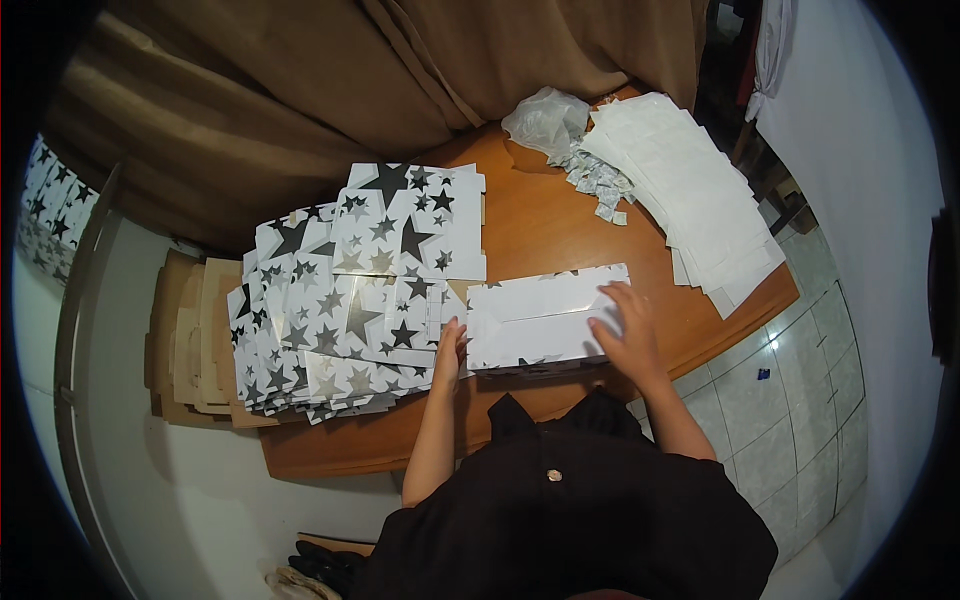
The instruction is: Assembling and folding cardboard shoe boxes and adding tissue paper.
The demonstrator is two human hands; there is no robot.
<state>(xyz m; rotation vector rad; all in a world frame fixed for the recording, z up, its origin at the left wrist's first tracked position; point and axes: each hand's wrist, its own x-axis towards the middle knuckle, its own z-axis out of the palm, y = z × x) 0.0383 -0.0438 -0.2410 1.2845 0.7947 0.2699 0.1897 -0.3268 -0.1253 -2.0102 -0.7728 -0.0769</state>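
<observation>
A white cardboard box [548,318] with a seam across its top lies on the wooden table in front of me. Black and grey stars show along its edges. My left hand [449,358] stands on edge at the box's left end, its fingers stretched out and close together. Over the right end, my right hand [628,335] rests with fingers and thumb apart. Left of the box is a heap of flat white cardboard pieces [345,300] printed with stars, reaching up to my left hand.
The wooden table [535,235] carries a stack of white sheets [680,190] at the far right. Beside it are small packets [598,182] and a clear plastic bag [546,118]. Brown cardboard [190,335] leans at the left. A brown curtain [290,110] hangs behind the table.
</observation>
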